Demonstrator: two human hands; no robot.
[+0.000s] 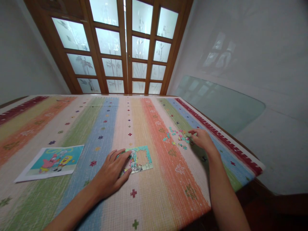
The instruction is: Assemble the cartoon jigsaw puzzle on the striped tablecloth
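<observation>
A partly assembled jigsaw puzzle (148,157) lies on the striped tablecloth, with bare cloth showing through a gap in its middle and right part. My left hand (115,168) rests flat over the puzzle's left side, fingers spread, hiding that part. To the right, several loose jigsaw pieces (180,137) in turquoise, yellow and pink are scattered in a small heap. At the heap's right edge is my right hand (201,138), its index finger stretched toward the pieces and its other fingers partly bent. No piece can be made out in it.
A printed cartoon picture (56,160) on white paper lies left of the puzzle. The striped tablecloth (115,128) covers the table. Beyond the far edge stand wooden doors (127,57) with frosted panes. A white wall (240,48) runs along the right.
</observation>
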